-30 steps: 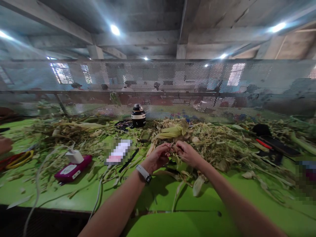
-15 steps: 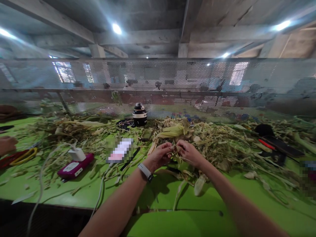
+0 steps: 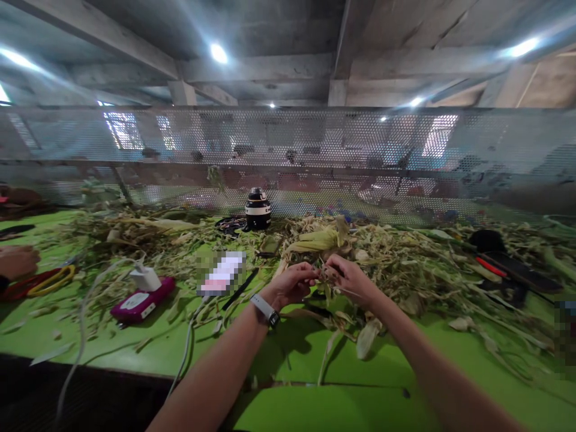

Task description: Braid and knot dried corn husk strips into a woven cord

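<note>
My left hand [image 3: 291, 285] and my right hand [image 3: 350, 278] meet above the green table [image 3: 315, 360], both pinched on a bundle of dry corn husk strips [image 3: 324, 277] between their fingertips. A white watch [image 3: 264, 309] sits on my left wrist. Loose husk pieces [image 3: 365, 339] hang and lie just under my hands. A husked corn ear [image 3: 315, 241] rests on the heap right behind them.
A husk pile [image 3: 405, 258] covers the table's far half. A magenta device with a white charger [image 3: 141, 297], a phone [image 3: 222, 273] and a black-and-white jar [image 3: 258, 210] lie left of centre. Another person's hand [image 3: 18, 261] is by yellow-handled scissors [image 3: 49, 281]. A perforated metal screen [image 3: 288, 156] stands behind.
My hands stayed together on the husk strips, with the fingers shifting slightly. The view drifted a little to the left, so everything slid right in the frame.
</note>
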Motion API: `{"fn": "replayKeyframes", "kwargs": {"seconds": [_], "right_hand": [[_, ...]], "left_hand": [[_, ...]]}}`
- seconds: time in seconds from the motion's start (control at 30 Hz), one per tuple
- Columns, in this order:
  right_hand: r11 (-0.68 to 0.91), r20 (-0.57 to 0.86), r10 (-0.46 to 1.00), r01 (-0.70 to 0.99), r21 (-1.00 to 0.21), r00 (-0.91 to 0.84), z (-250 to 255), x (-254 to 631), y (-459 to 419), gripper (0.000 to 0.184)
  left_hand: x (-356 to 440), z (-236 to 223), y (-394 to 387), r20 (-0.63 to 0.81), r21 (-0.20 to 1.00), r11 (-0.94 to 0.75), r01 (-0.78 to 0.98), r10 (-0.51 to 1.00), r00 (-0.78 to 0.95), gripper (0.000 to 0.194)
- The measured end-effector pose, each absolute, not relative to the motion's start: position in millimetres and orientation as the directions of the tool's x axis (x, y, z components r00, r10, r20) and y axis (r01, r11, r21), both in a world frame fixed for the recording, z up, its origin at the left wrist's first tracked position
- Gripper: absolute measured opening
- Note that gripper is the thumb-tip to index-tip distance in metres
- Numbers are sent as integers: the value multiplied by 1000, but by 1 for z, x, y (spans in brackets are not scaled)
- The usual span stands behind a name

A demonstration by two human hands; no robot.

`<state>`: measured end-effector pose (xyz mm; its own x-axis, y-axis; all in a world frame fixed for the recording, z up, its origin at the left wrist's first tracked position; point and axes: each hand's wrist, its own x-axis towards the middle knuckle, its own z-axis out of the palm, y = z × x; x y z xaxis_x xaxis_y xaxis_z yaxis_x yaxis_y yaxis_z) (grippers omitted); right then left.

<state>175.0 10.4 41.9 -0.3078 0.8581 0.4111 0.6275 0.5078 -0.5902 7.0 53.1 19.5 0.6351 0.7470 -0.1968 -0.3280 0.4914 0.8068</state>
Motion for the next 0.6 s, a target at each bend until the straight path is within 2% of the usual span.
{"fn": "replayKeyframes", "kwargs": {"seconds": [0.3, 0.6], "right_hand": [[566, 410, 819, 681, -465, -401, 43, 184, 11, 18], [576, 351, 809, 752, -320, -471, 54, 185, 3, 16]], "left_hand": [[2, 26, 54, -231, 809, 530, -253, 683, 692, 12], [1, 25, 55, -274, 802, 569, -183, 621, 734, 10]]}}
